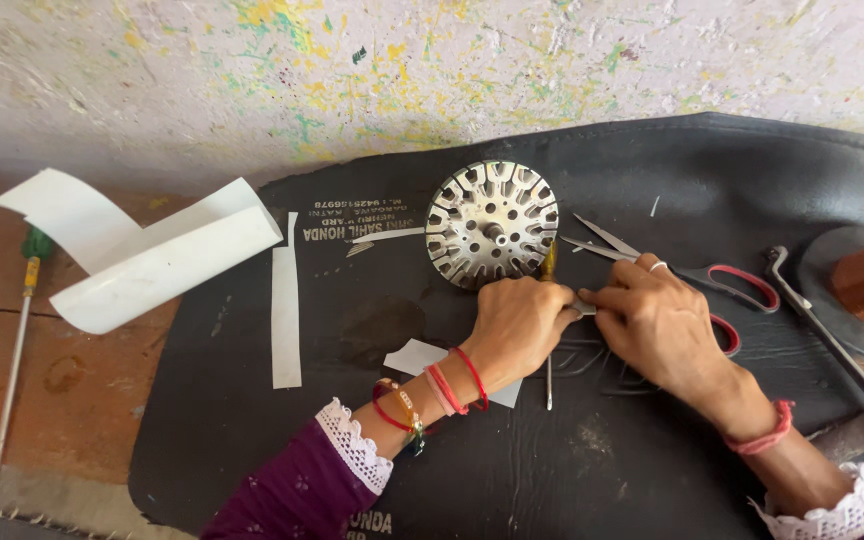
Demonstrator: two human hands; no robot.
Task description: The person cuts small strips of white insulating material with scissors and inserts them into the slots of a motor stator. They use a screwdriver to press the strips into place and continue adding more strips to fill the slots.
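- I am watching my left hand [518, 322] and right hand [655, 318] meeting, both grips pinching a small pale strip [582, 308] just below the slotted metal stator [492, 224].
- I am judging that the strip could slip or crease, since the open scissors [727, 285] are lying touching my right hand.
- Everything is resting on a black rubber sheet [602, 460] over a reddish floor [62, 380], against a paint-splattered wall [432, 70].

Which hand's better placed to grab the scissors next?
Right, likely. The right hand lies right beside the red-handled scissors, nearly touching the handles. The left hand sits further off, below the slotted metal disc, both hands pinching a small piece.
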